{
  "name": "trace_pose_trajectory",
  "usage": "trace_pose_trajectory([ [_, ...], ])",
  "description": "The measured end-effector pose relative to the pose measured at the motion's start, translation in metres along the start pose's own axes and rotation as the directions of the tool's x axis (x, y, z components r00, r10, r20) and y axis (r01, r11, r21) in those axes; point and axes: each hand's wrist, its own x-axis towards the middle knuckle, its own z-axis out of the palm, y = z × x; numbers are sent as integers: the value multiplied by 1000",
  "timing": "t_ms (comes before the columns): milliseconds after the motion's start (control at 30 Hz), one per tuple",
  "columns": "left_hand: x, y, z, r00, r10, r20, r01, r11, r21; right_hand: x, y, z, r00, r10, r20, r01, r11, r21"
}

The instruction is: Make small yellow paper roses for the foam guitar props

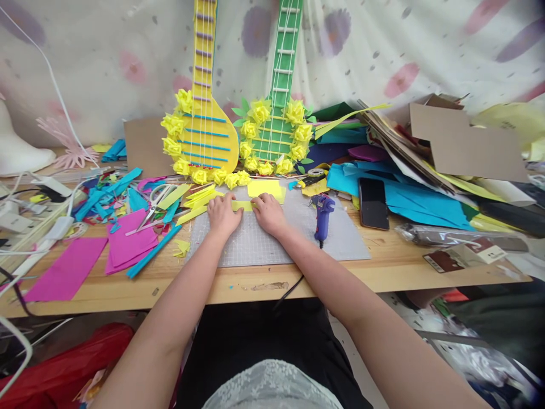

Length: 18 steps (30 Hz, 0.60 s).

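A yellow paper strip (244, 206) lies level on the grey cutting mat (259, 244), with one end under each hand. My left hand (223, 214) has its fingers curled and closed on the strip's left end. At the other end, the fingers of my right hand (269, 213) are bent and closed on the strip. Just behind my right hand is a stack of yellow paper pieces (264, 188). Several cut yellow strips (198, 199) lie left of my left hand. A purple-blue glue gun (323, 218) rests on the mat's right side.
Yellow (208, 136) and green (276, 133) paper instruments with yellow flowers stand behind the mat. Scissors (155, 199), magenta sheets (131, 238) and blue scraps lie left. To the right are a phone (373, 203), blue paper (421, 196) and cardboard (464, 139). Cables (53, 233) crowd the left edge.
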Motion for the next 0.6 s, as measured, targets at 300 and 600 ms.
trace_pose_trajectory([
  [300, 8, -16, 1, 990, 137, 29, -131, 981, -146, -1, 5, 3, 999, -42, -21, 43, 999, 23],
  [600, 6, -15, 3, 980, 198, -15, -191, 919, -344, -3, 2, -6, 997, -6, -72, 10, 998, 57],
])
